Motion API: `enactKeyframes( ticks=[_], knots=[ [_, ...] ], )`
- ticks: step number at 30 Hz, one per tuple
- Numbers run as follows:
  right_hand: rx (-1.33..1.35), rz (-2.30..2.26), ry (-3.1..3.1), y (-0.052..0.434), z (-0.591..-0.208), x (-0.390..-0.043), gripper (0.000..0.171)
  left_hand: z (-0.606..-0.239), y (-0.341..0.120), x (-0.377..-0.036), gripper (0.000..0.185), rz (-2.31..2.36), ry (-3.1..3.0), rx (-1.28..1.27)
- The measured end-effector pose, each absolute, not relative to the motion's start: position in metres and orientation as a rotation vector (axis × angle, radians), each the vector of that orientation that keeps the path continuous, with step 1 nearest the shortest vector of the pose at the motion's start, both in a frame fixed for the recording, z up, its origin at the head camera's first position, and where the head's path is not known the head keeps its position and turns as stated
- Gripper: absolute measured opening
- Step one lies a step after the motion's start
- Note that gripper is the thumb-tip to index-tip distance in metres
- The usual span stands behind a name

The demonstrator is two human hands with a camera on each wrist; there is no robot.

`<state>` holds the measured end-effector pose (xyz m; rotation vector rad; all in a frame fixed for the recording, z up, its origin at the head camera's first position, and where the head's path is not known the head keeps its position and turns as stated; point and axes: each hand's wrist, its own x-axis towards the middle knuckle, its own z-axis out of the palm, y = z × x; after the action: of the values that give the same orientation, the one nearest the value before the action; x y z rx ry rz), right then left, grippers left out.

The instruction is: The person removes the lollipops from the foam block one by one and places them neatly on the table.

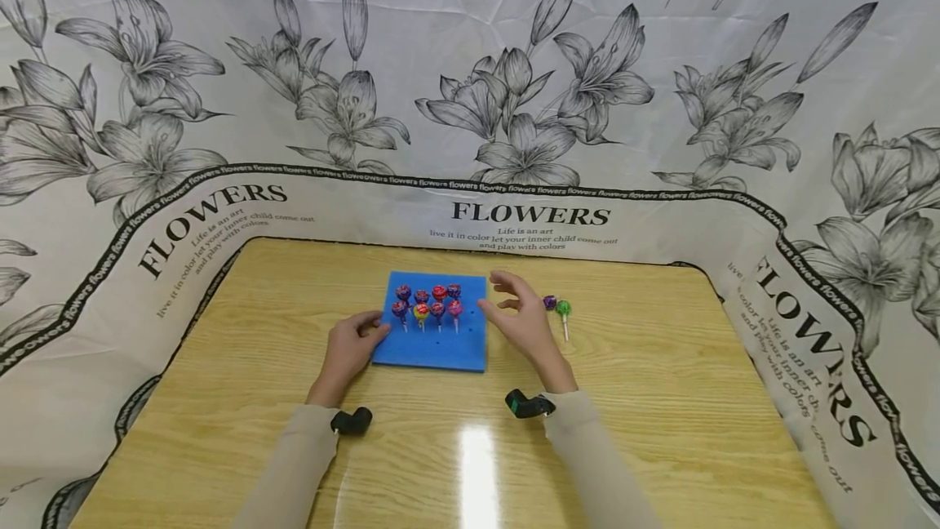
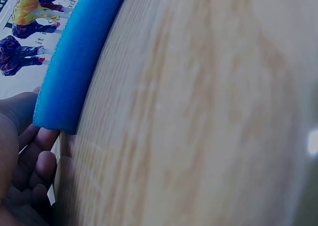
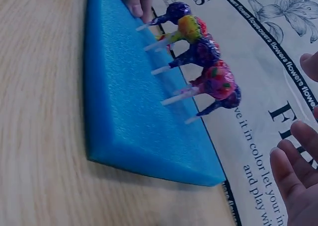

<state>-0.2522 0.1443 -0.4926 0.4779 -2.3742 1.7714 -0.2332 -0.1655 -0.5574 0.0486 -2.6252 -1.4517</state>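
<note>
A blue foam board (image 1: pixel 429 356) lies on the table, with several wrapped lollipops standing upright in two rows, among them a yellow one (image 1: pixel 421 313), a pink one (image 1: pixel 455 308) and a red one (image 1: pixel 439 292). My left hand (image 1: pixel 351 347) holds the board's left edge, thumb on the upper side and fingers against the edge and below it (image 2: pixel 30 156). Just off the board's right edge is my right hand (image 1: pixel 523 321), its fingers loosely bent and apart with nothing between them. Small dark holes show in the foam's right and front parts.
To the right of my right hand, a green lollipop (image 1: pixel 563 308) and a purple lollipop (image 1: pixel 549 301) lie on the wooden table (image 1: pixel 646 382). A white flower-printed cloth (image 1: pixel 382 211) stands around the table's back and sides.
</note>
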Motion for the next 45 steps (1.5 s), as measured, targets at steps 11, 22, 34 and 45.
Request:
enactKeyframes(
  ticks=[11,22,34,45],
  knots=[
    [0.437,1.728,-2.456,0.11,-0.527,-0.253,0.049,-0.555,-0.164,-0.231,0.037,-1.467,-2.624,0.06],
    [0.369,1.685,-2.46,0.095,-0.534,-0.253,0.037,-0.553,-0.164,-0.229,0.036,-1.455,-2.613,0.067],
    [0.321,1.659,-2.474,0.095,-0.536,-0.256,0.032,-0.553,-0.163,-0.229,0.036,-1.459,-2.619,0.072],
    [0.305,1.685,-2.476,0.095,-0.532,-0.255,0.031,-0.553,-0.162,-0.23,0.037,-1.462,-2.632,0.083]
  ],
)
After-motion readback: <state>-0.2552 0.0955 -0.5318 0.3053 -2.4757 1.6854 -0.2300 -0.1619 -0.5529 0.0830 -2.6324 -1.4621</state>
